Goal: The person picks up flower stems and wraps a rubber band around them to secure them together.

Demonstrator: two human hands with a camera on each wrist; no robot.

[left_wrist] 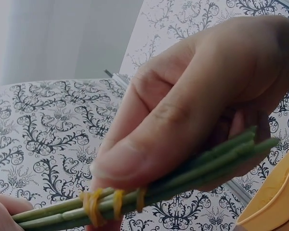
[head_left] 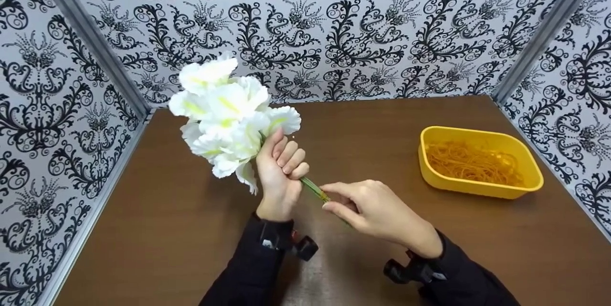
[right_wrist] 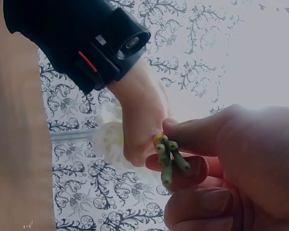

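Observation:
My left hand [head_left: 281, 172] grips a bunch of white flowers [head_left: 226, 110] by the stems, just under the blooms. The green stems [head_left: 311, 186] slant down to the right out of that fist. Lower on them, my right hand [head_left: 377, 210] pinches the stems between thumb and fingers. A yellow rubber band [left_wrist: 94, 208] is wound in several turns around the stems, right beside the right thumb in the left wrist view. The cut stem ends [right_wrist: 168, 161] show in the right wrist view, poking out below the right fingertips.
A yellow tub [head_left: 482, 186] stands at the right of the brown table [head_left: 200, 244]. Inside it lies a heap of rubber bands [head_left: 470, 163]. Patterned black-and-white walls [head_left: 305, 34] enclose the back and both sides.

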